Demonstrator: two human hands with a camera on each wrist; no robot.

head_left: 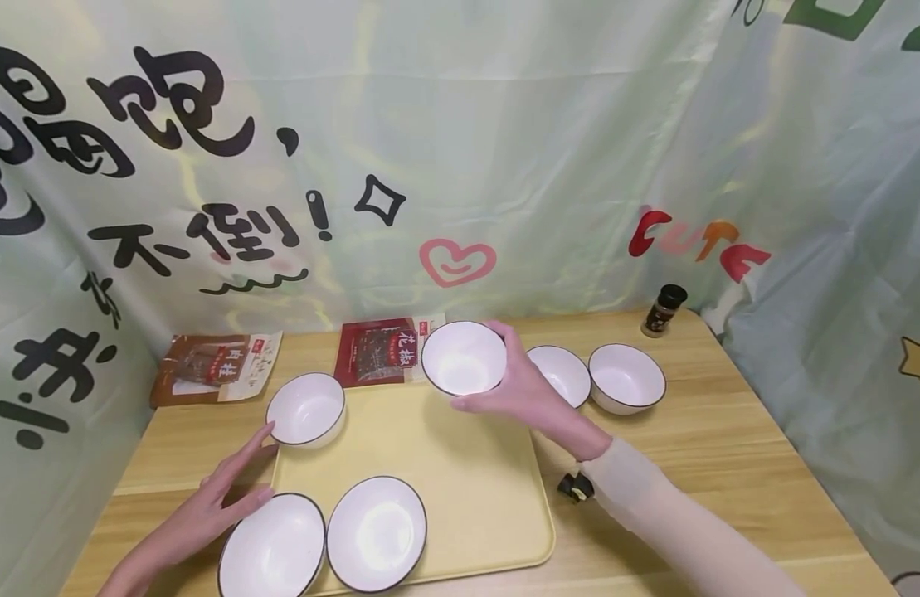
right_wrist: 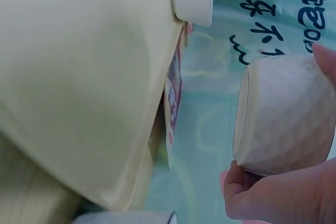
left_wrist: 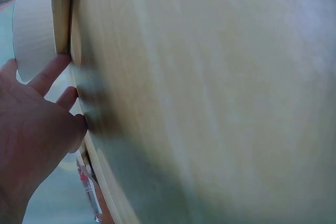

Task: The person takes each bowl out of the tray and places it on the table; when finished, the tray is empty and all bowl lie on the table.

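Observation:
My right hand (head_left: 518, 383) grips a white bowl (head_left: 463, 358) with a dark rim, thumb and fingers on its sides, above the back right of the yellow tray (head_left: 474, 497). The bowl's faceted outer wall (right_wrist: 289, 114) shows in the right wrist view. At the tray's left side, my left hand (head_left: 198, 516) spreads its fingers, holding nothing; in the left wrist view some fingertips (left_wrist: 64, 59) touch down by the tray's edge. It lies between a bowl (head_left: 306, 408) on the back left corner and a front left bowl (head_left: 273, 547). Beside that stands another bowl (head_left: 377, 535).
Right of the tray, two more white bowls (head_left: 560, 375) (head_left: 627, 377) stand on the wooden table (head_left: 721, 464). A black-capped spice jar (head_left: 663, 312) is at the back right. Behind the tray lie a red spice packet (head_left: 377, 352) and a brown packet (head_left: 213, 367), near the printed curtain (head_left: 549, 166).

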